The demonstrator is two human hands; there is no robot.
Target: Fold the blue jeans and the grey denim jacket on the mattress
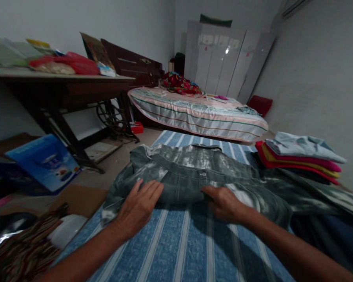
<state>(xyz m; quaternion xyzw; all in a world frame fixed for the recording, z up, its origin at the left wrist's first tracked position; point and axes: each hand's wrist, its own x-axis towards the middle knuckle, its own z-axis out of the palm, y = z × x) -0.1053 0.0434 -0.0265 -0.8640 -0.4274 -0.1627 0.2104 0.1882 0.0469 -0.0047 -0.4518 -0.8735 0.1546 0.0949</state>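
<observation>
A grey-green denim jacket (pixel 188 172) with pale washed patches lies spread on the blue striped cloth (pixel 176 250). Its near edge is turned over, and a button shows near the middle. My left hand (pixel 142 205) rests on the left part of that edge, fingers stretched out and fairly flat. On the other side, my right hand (pixel 225 201) is closed on the near edge, with thumb and fingers pinching the fabric. One sleeve reaches out to the right. The palms and part of the edge beneath them are hidden.
A stack of folded clothes (pixel 302 156) stands at the right. Beyond is a bed (pixel 194 113) with a pale cover. To the left are a sewing-machine table (pixel 76 80), a blue box (pixel 47 162) and a striped cloth bundle (pixel 23 250) on the floor.
</observation>
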